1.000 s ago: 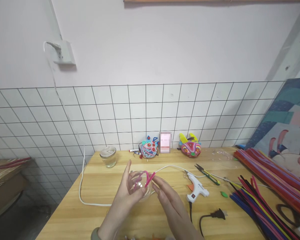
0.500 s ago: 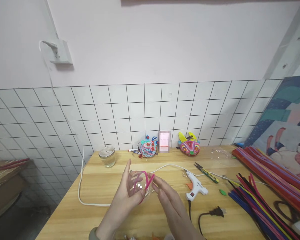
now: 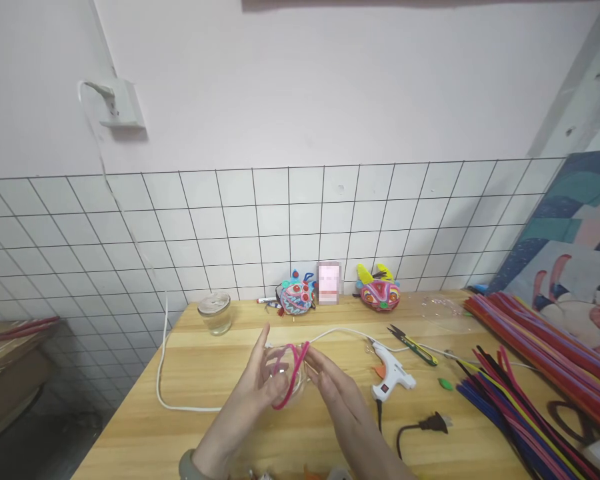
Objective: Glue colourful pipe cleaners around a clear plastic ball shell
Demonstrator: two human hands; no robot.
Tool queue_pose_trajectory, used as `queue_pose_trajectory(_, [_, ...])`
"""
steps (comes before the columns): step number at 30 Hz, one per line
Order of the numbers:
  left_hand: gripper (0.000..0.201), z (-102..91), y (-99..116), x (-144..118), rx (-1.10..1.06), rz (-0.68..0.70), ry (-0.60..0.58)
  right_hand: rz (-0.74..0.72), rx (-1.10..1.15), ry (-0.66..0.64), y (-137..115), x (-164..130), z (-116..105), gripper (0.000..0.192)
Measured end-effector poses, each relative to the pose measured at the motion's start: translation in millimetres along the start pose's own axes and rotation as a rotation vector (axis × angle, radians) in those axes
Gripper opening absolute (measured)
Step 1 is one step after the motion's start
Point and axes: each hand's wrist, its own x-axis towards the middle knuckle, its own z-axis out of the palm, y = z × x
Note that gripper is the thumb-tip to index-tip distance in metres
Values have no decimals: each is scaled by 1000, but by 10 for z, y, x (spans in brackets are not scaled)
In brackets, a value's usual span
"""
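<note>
And here, in the left hand (image 3: pixel 247 393), a clear plastic ball (image 3: pixel 286 369) is held above the surface (image 3: pixel 190 367), cupped by curled fingers with the thumb pressed across its front. A magenta pipe cleaner (image 3: pixel 295 379) is looped over the ball, its two strands crossed near the top. The right hand (image 3: pixel 343 400) is brought in close on the other side, its fingers set narrow by the strip's upper end; whether the strip is pinched there cannot be told. Inside the ball, nothing can be made out for the glare.

To the back left, a glass cup (image 3: pixel 215 315) is seen upright, clear below and whitish at the top; whether that is contents or cover cannot be told. At the back right, shiny bits (image 3: pixel 443 308) are scattered on or in clear plastic. Far left, a cardboard box (image 3: pixel 15 373) is topped by plastic and a dark red bundle (image 3: pixel 23 328).
</note>
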Motion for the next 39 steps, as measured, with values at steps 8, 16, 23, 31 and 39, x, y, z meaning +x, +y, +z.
queue_pose_trajectory(8, [100,42,-31,26,-3,3,92,46,5,-23,53,-7,-9,48])
queue_pose_trajectory(16, [120,95,-32,61,215,35,140,72,109,-37,262,135,-4,55])
queue_pose_trajectory(23, [122,49,-134,60,209,141,121,67,188,-79,182,146,-11,51])
queue_pose_trajectory(31, [120,-9,-164,110,30,178,80,66,264,-119,-76,78,-19,41])
queue_pose_trajectory(39, [124,-74,-198,121,-198,100,-18,-87,31,56,-194,27,-12,13])
